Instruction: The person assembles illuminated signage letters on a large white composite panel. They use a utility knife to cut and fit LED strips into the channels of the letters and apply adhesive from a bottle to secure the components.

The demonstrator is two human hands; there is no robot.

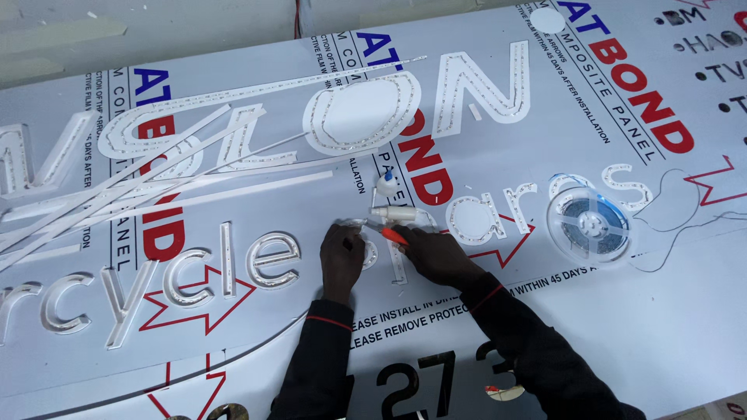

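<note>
Near the middle of the frame, slightly low, both hands work on a cut-out letter [366, 243] in a large pale sign panel [661, 311] that fills the view. That letter is a shallow, white-edged channel sunk into the panel, its curved rim glinting, and it is mostly hidden beneath the fingers. Pressed down on its left side is the left hand [342, 253], fingers curled and bearing on the rim. Just to the right, the right hand [436, 253] is clamped on a small orange-handled tool [395, 236], whose tip points at the letter. Both hands sit close together, nearly touching. Directly above them lie a white tube [393, 212] on its side and a small white bottle with a blue cap [387, 183]. At centre right rests a clear reel of strip lights [590, 225], with thin wires trailing off to the right. Long white strips [117, 194] lie crossed at upper left, over larger cut-out letters.
</note>
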